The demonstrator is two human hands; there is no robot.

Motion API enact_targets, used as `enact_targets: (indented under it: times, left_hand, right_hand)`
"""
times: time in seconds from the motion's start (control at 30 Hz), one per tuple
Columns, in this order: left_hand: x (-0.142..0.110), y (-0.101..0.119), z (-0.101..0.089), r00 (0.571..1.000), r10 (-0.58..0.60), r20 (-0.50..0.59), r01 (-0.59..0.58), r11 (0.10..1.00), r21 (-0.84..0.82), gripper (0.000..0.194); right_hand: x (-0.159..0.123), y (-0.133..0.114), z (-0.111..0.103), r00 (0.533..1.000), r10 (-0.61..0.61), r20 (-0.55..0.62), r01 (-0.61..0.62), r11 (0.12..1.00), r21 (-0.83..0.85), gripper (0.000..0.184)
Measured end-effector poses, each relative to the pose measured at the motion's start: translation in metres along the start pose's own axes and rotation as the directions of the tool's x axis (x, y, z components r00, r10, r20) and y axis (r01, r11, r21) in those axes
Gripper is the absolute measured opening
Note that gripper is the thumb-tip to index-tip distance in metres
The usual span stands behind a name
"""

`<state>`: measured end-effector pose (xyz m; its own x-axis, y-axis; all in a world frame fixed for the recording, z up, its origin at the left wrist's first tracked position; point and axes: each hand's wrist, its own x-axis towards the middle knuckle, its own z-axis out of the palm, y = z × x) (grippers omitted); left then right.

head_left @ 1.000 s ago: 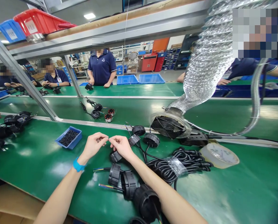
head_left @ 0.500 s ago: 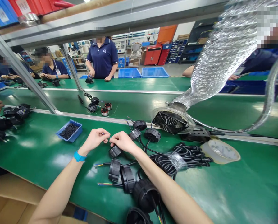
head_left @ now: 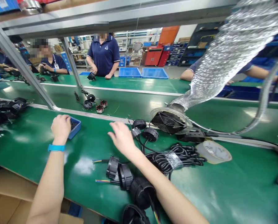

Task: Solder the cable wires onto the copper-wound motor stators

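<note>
My left hand (head_left: 61, 128), with a blue band on its wrist, reaches over the left side of a small blue bin (head_left: 76, 128) of thin black pieces. Its fingertips are hidden, so I cannot tell whether they grip anything. My right hand (head_left: 121, 137) hovers over the green bench, fingers stretched and thumb apart, with nothing visible in it. Just right of it lie black round caps (head_left: 151, 134) on cables. Nearer me, more black ribbed caps (head_left: 125, 176) have cables ending in bare coloured wires (head_left: 103, 181). My right forearm partly covers this cable group.
A fume hood with a fan grille (head_left: 168, 122) hangs from a silver duct (head_left: 213, 59). A coiled black cable bundle (head_left: 173, 158) and a translucent tub (head_left: 214, 151) sit right. Red-and-silver motor rings (head_left: 99, 109) lie beyond the rail. Co-workers sit and stand opposite.
My hands have separated from their shared pinch. The left moved left to the blue bin; the right opened and stayed near the caps. The view shifted slightly.
</note>
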<state>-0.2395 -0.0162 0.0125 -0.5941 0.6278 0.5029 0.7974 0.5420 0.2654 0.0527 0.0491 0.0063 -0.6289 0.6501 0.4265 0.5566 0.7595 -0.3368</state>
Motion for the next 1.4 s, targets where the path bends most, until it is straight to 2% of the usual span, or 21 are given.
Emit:
enact_targets:
  times: [0.03,0.07,0.1,0.13,0.17,0.23,0.3,0.37,0.43,0.5,0.57,0.67,0.7,0.77,0.87,0.93,0.97,1.07,1.17,1.3,1.4]
  left_hand:
    - [0.006,-0.012,0.004,0.995,-0.039,0.092,0.031,0.996,0.079,0.033]
    - [0.011,-0.021,0.009,0.979,-0.071,0.193,0.045,0.990,0.135,0.033]
    - [0.014,-0.029,0.014,0.954,-0.091,0.284,0.044,0.985,0.167,0.033]
    - [0.017,-0.034,0.019,0.929,-0.099,0.356,0.036,0.983,0.182,0.035]
    - [0.019,-0.038,0.023,0.912,-0.096,0.399,0.023,0.983,0.183,0.039]
    - [0.022,-0.042,0.028,0.906,-0.069,0.418,-0.005,0.985,0.173,0.043]
    - [0.022,-0.043,0.029,0.912,-0.050,0.408,-0.019,0.986,0.164,0.040]
    - [0.020,-0.042,0.027,0.919,-0.050,0.391,-0.010,0.988,0.152,0.032]
    - [0.018,-0.039,0.025,0.932,-0.067,0.355,0.019,0.990,0.138,0.028]
    - [0.017,-0.037,0.024,0.949,-0.084,0.305,0.049,0.991,0.121,0.026]
    - [0.016,-0.036,0.024,0.961,-0.091,0.260,0.067,0.993,0.102,0.027]
    - [0.016,-0.037,0.027,0.974,-0.070,0.215,0.058,0.996,0.061,0.031]
    - [0.017,-0.037,0.028,0.976,-0.061,0.207,0.053,0.998,0.046,0.032]
    - [0.016,-0.038,0.029,0.978,-0.055,0.201,0.051,0.998,0.024,0.034]
    - [0.015,-0.036,0.028,0.980,-0.075,0.186,0.071,0.997,0.029,0.035]
    - [0.014,-0.033,0.024,0.982,-0.104,0.159,0.098,0.994,0.043,0.035]
    - [0.014,-0.031,0.022,0.982,-0.117,0.146,0.111,0.993,0.049,0.034]
    - [0.012,-0.024,0.014,0.983,-0.129,0.126,0.124,0.991,0.052,0.034]
    - [0.010,-0.017,0.008,0.987,-0.102,0.125,0.098,0.994,0.041,0.038]
    - [0.009,-0.015,0.005,0.986,-0.042,0.164,0.035,0.999,0.040,0.031]
    - [0.010,-0.016,0.007,0.991,0.028,0.129,-0.030,0.999,0.018,0.031]
  right_hand:
    - [-0.003,-0.007,0.001,0.990,-0.112,0.091,0.102,0.989,0.110,0.034]
    - [-0.007,-0.012,0.003,0.957,-0.225,0.184,0.180,0.956,0.234,0.032]
    - [-0.010,-0.015,0.005,0.908,-0.315,0.277,0.210,0.913,0.349,0.030]
    - [-0.013,-0.017,0.008,0.854,-0.369,0.368,0.188,0.877,0.442,0.027]
    - [-0.015,-0.017,0.010,0.806,-0.387,0.448,0.129,0.854,0.505,0.023]
    - [-0.017,-0.014,0.015,0.743,-0.353,0.569,-0.020,0.837,0.547,0.015]
    - [-0.016,-0.008,0.018,0.708,-0.322,0.628,-0.123,0.820,0.559,0.010]
    - [-0.013,-0.003,0.020,0.696,-0.293,0.655,-0.186,0.808,0.560,0.005]
    - [-0.009,0.001,0.020,0.740,-0.191,0.646,-0.243,0.818,0.521,0.007]
    - [-0.005,0.005,0.019,0.822,-0.022,0.569,-0.292,0.842,0.454,0.016]
    - [-0.001,0.010,0.017,0.889,0.131,0.439,-0.316,0.869,0.380,0.021]
    - [0.002,0.018,0.017,0.941,0.254,0.225,-0.312,0.907,0.281,0.021]
    - [0.003,0.020,0.019,0.948,0.269,0.167,-0.308,0.908,0.285,0.021]
    - [0.003,0.023,0.028,0.957,0.271,0.100,-0.288,0.872,0.396,0.022]
    - [0.003,0.025,0.045,0.956,0.276,0.096,-0.265,0.682,0.682,0.021]
    - [0.003,0.025,0.053,0.945,0.306,0.117,-0.279,0.562,0.779,0.023]
    - [0.003,0.024,0.055,0.939,0.322,0.120,-0.285,0.536,0.795,0.025]
    - [0.002,0.022,0.054,0.936,0.339,0.093,-0.274,0.539,0.797,0.032]
    - [0.000,0.020,0.050,0.948,0.303,0.098,-0.255,0.537,0.804,0.033]
    - [0.000,0.018,0.049,0.965,0.256,0.063,-0.195,0.532,0.824,0.032]
    - [0.000,0.019,0.052,0.962,0.267,0.056,-0.181,0.471,0.863,0.028]
